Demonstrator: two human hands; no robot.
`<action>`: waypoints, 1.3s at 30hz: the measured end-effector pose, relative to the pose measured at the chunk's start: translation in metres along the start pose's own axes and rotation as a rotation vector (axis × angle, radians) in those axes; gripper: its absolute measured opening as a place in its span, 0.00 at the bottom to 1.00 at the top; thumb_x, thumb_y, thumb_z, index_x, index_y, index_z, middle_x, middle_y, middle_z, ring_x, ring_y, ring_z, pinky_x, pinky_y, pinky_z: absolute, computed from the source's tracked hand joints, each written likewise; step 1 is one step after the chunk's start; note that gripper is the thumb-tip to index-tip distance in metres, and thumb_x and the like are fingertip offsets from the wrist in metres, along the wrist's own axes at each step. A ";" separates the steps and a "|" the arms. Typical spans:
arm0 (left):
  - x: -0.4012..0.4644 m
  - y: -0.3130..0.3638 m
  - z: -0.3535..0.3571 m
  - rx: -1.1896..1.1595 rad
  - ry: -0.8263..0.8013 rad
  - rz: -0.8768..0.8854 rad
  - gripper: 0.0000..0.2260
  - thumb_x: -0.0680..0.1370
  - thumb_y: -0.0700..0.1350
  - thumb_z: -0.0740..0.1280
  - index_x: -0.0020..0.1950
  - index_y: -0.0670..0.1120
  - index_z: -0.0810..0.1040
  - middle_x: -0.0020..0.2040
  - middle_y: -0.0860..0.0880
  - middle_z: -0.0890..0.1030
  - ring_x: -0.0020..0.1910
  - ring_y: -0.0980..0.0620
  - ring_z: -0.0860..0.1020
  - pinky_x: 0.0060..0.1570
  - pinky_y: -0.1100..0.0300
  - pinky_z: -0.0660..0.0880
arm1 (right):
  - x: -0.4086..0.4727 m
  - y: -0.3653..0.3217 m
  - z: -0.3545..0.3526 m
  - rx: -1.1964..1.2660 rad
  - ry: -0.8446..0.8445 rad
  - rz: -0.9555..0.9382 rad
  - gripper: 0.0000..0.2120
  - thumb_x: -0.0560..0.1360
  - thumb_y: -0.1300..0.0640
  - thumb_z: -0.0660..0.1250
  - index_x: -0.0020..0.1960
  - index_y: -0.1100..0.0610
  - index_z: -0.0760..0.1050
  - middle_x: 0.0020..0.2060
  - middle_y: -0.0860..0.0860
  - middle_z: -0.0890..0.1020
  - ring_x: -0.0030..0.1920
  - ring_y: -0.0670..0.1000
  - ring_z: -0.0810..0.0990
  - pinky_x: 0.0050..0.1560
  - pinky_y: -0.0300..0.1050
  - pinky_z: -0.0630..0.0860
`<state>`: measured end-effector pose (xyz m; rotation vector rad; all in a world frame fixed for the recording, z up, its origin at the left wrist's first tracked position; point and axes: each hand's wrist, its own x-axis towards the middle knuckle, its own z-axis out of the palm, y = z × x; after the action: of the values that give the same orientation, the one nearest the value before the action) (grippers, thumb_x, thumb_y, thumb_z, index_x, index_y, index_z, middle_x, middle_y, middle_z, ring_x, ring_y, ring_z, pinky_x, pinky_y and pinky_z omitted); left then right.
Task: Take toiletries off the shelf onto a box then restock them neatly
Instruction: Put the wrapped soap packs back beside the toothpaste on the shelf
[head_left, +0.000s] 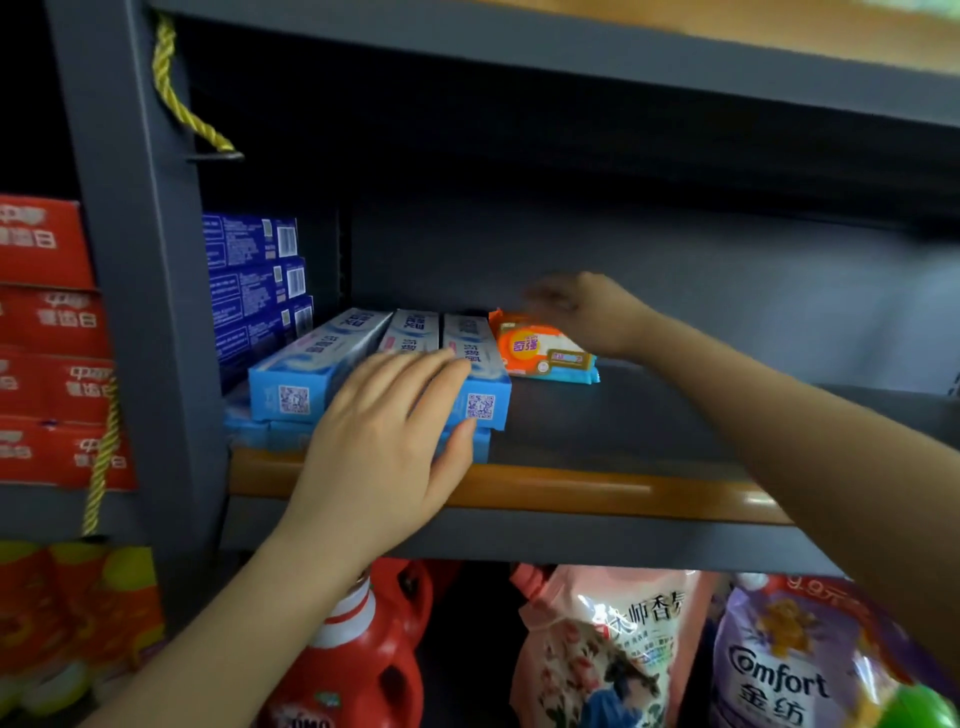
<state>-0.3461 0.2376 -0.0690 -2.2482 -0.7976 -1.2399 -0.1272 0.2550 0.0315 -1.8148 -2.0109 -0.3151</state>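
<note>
Toiletries going back on the shelf (571, 488), restocking step by the look of it.

Light-blue toothpaste boxes (317, 358) lying side by side at near left, two layers deep, dark-blue boxes (252, 275) stacked behind. Left hand (384, 447) spread flat, open, pressing on the row's near ends. Right hand (582, 306) blurred over the orange soap pack (540, 351) just right of the row; grip on it impossible to tell. Next, probably: nudge pack flush against boxes.
</note>
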 end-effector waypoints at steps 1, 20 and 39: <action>-0.001 0.000 -0.002 -0.025 0.009 -0.003 0.19 0.77 0.48 0.56 0.61 0.39 0.76 0.60 0.42 0.78 0.59 0.44 0.75 0.63 0.54 0.64 | -0.014 -0.016 -0.009 0.106 0.017 -0.058 0.15 0.80 0.52 0.57 0.63 0.56 0.73 0.58 0.51 0.78 0.57 0.49 0.75 0.52 0.39 0.69; -0.007 -0.041 -0.033 0.055 -0.139 -0.102 0.22 0.75 0.52 0.54 0.58 0.40 0.78 0.53 0.43 0.81 0.51 0.40 0.78 0.53 0.45 0.73 | -0.070 -0.092 0.035 0.021 0.061 -0.226 0.22 0.78 0.49 0.59 0.71 0.50 0.64 0.69 0.51 0.68 0.64 0.54 0.72 0.61 0.50 0.72; -0.116 0.100 0.018 -0.549 -0.082 0.287 0.11 0.74 0.40 0.62 0.55 0.40 0.77 0.53 0.43 0.80 0.53 0.44 0.77 0.53 0.51 0.74 | -0.282 -0.004 0.059 -0.008 -0.013 -0.080 0.13 0.74 0.51 0.58 0.47 0.56 0.78 0.43 0.51 0.80 0.41 0.48 0.73 0.37 0.44 0.72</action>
<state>-0.3178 0.1442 -0.1882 -2.7335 -0.1451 -1.3468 -0.1206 0.0280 -0.1461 -1.7486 -2.0982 -0.3359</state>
